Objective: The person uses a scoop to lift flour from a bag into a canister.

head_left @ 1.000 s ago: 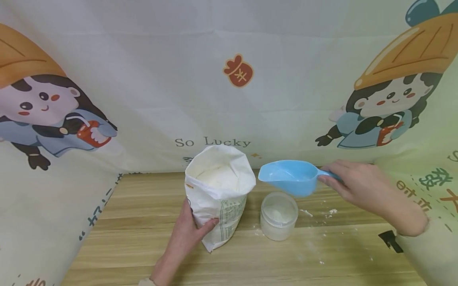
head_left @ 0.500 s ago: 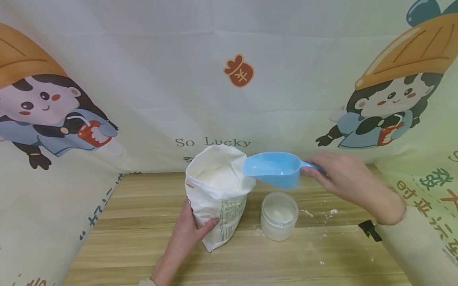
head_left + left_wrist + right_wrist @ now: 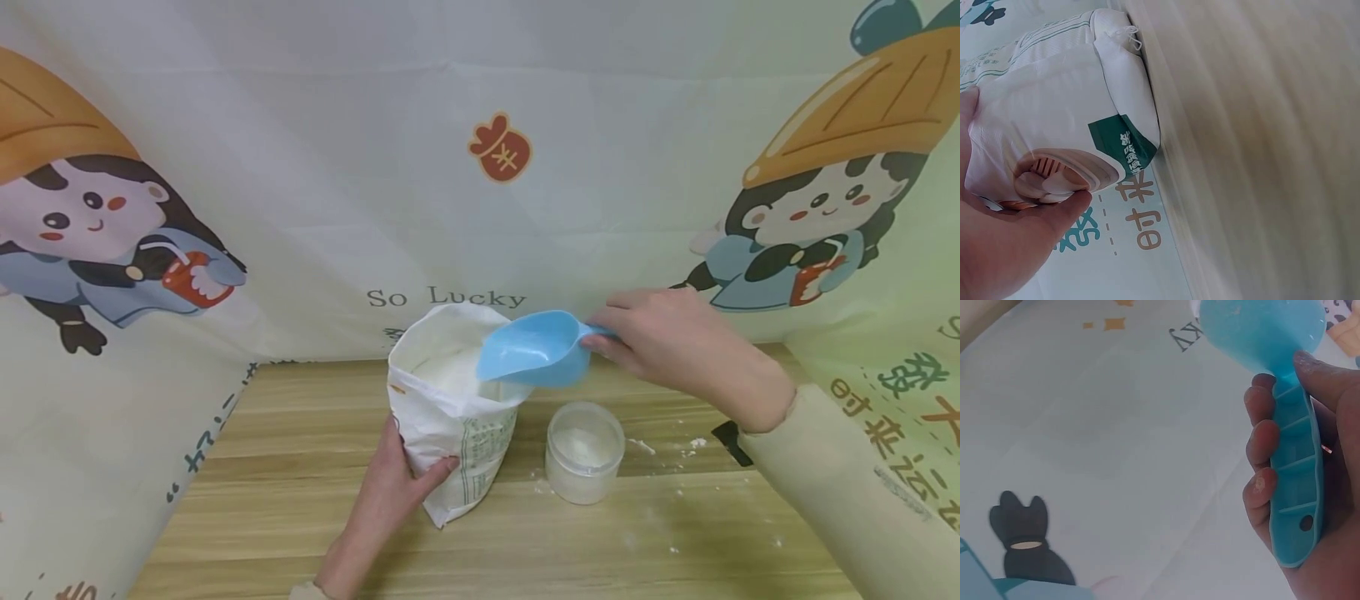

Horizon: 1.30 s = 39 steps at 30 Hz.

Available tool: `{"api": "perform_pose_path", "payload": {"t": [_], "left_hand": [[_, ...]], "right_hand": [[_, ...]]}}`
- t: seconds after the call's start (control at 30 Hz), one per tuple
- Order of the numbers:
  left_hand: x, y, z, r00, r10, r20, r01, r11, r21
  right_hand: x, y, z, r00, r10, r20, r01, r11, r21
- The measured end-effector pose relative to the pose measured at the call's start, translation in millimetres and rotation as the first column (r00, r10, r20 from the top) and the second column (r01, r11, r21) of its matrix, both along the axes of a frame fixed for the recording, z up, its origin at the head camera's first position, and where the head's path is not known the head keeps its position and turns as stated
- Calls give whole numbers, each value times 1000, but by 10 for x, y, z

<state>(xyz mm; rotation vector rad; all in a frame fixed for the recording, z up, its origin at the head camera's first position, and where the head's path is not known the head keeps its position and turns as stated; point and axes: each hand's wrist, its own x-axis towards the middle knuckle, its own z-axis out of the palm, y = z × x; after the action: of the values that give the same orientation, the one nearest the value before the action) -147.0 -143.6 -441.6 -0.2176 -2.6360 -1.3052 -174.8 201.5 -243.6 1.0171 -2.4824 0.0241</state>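
Observation:
A white flour bag (image 3: 442, 429) stands with its top open and white powder (image 3: 453, 367) inside. My left hand (image 3: 393, 475) grips its lower front side, thumb across the front. The left wrist view shows a bun picture and a green patch on the bag (image 3: 1047, 106). My right hand (image 3: 667, 342) holds a light blue scoop (image 3: 536, 346) by its handle. The scoop's tip overlaps the bag's open mouth, its bowl tilted down to the left. Fingers wrap the ribbed handle (image 3: 1295, 456) in the right wrist view. Some powder clings to the fingertips.
A clear round jar (image 3: 585, 479) with white powder in it stands right of the bag on the wooden table (image 3: 262, 483). Spilled powder (image 3: 697, 443) dots the table to its right. A printed cloth (image 3: 360, 167) rises behind and at both sides.
My right hand has carried the scoop leftward from above the jar to the bag's mouth, and its tip has dipped. The left hand and the bag have stayed in place.

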Motion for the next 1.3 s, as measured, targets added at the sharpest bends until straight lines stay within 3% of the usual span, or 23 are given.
{"api": "perform_pose_path", "payload": {"t": [0.37, 0.6, 1.03, 1.3], "left_hand": [[0, 3, 1, 1000, -3, -31, 3, 1000, 0], [0, 7, 4, 999, -5, -32, 6, 1000, 9], [10, 10, 7, 1000, 0, -14, 0, 1000, 0], [2, 4, -10, 999, -4, -41, 4, 1000, 2]], "right_hand": [[-25, -335, 110, 998, -47, 43, 42, 992, 121], [-37, -555, 165, 989, -127, 71, 106, 964, 245], [-45, -887, 295, 991, -126, 49, 101, 931, 350], [-4, -1101, 334, 989, -137, -54, 147, 916, 374]]}}
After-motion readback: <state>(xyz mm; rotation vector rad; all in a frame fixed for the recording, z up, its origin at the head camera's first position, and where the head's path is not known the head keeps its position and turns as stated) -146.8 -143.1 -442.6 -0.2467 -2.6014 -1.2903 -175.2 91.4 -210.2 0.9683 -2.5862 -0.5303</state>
